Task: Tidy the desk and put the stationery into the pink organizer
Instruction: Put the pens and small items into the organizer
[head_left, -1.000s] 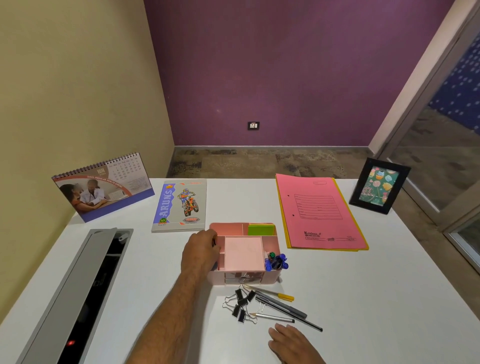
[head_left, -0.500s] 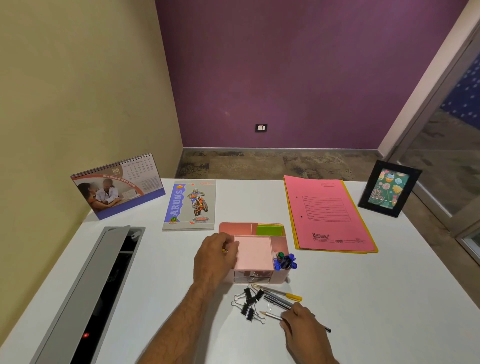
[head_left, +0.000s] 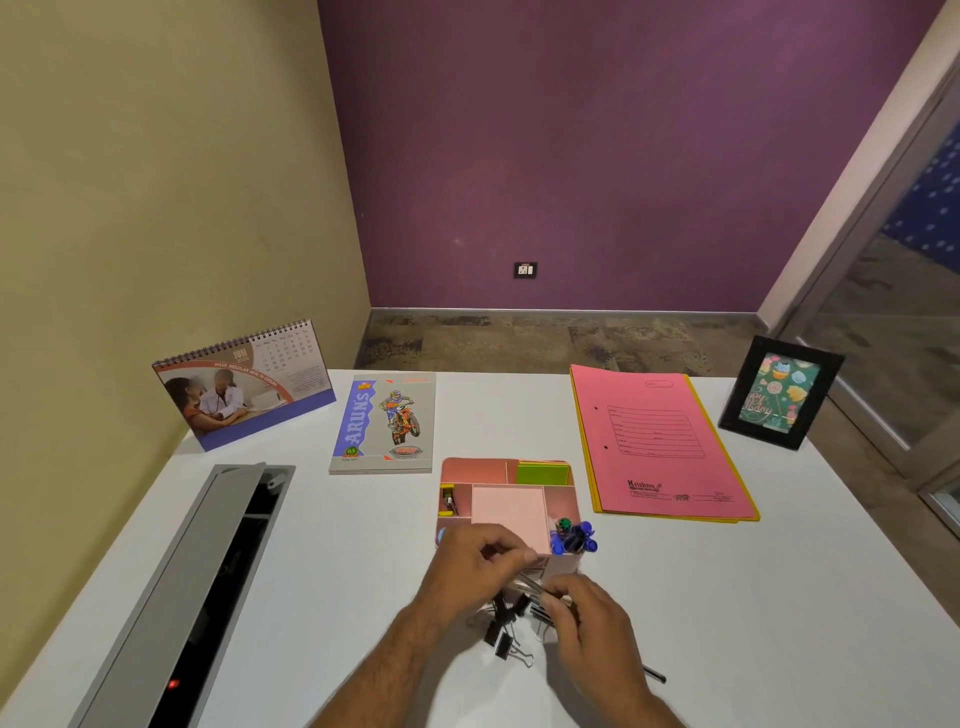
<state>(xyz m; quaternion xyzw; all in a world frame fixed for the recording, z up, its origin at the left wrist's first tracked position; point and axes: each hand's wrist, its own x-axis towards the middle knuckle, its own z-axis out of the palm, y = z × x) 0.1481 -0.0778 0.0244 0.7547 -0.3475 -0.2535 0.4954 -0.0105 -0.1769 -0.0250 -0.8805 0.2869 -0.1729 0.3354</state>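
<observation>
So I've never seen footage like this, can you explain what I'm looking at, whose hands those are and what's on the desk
There is no machine here. A person wears a camera on their head, so the single view looks forward and down over a white desk at their own two hands.

At the far edge stand a desk calendar and a black picture frame, with a notebook and a pink folder lying flat between them. The pink organizer sits in the middle, already holding blue-capped pens and green sticky notes.

In front of it, the left hand and right hand meet over the loose pens. The right hand's fingers grip a pen; the left pinches something thin I can't identify. Black binder clips lie beneath.
</observation>
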